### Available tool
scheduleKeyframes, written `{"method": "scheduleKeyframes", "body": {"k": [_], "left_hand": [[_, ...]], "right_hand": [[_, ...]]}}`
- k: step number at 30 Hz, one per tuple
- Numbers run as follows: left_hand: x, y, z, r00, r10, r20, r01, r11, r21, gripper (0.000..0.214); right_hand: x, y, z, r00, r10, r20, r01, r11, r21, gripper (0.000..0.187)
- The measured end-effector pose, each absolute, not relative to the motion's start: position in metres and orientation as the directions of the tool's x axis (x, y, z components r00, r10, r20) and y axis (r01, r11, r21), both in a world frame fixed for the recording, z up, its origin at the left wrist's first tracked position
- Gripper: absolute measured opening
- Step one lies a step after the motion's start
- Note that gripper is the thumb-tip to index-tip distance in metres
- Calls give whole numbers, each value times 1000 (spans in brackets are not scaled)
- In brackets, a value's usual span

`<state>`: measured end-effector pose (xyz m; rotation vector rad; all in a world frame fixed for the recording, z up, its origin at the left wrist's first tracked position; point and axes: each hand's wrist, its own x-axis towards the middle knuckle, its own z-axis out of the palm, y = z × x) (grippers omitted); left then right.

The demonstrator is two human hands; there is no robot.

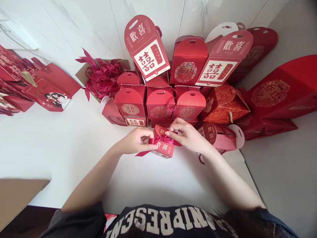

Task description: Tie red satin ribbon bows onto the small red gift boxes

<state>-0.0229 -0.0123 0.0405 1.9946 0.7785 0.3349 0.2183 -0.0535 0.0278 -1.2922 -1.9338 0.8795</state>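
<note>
Shirt (pixel 160 221); white tabletop (pixel 148 178); ribboned box (pixel 167 150); wall (pixel 153 13)

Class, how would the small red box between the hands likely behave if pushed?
The small red box would probably slide, not roll, given its flat faces. Its folded card suggests it may be light and dent easily.

Small box (pixel 166 151): printed card, smooth, low sheen. Bow (pixel 163 138) on it: satin-like ribbon, glossy. Ribbon bundle (pixel 102 77): same type of cloth, glossy, creased. Upright red box (pixel 189 51): smooth card, soft sheen, with a shiny metallic-looking medallion. Cord handle (pixel 171 105): twisted textile, ribbed surface. Bench (pixel 84 132): smooth, white, lightly reflective. Wall (pixel 153 13): glossy tile with marble-like veining. Brown board (pixel 19 198): cardboard, matt. Shirt (pixel 138 228): matt cloth, printed lettering.
</note>
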Motion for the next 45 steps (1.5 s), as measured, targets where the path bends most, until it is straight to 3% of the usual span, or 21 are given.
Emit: {"method": "scheduleKeyframes", "body": {"k": [2, 9, 13, 25, 38, 45], "left_hand": [[-21, -12, 40, 768, 626, -135, 399, -303, 865, 30], [-18, 4, 35, 800, 552, -234, 368, -143, 919, 38], [-19, 9, 26, 787, 563, -251, 343, -61, 937, 41], [-21, 15, 17, 824, 505, -257, 339, -76, 938, 38], [-23, 17, 6, 812, 521, -264, 278, 53, 959, 41], [-25, 16, 9, 784, 555, -279, 276, 91, 957, 41]], "right_hand": [[220, -57, 34, -339, 938, 65, 525, 246, -815, 35], [226, -50, 27, -472, 865, -172, 324, -11, -946, 36], [225, -46, 20, -486, 853, -188, 268, -59, -962, 38], [224, -46, 19, -524, 833, -177, 267, -37, -963, 34], [222, -47, 15, -537, 825, -178, 197, -82, -977, 27], [222, -46, 18, -539, 806, -243, 187, -167, -968, 37]]}}
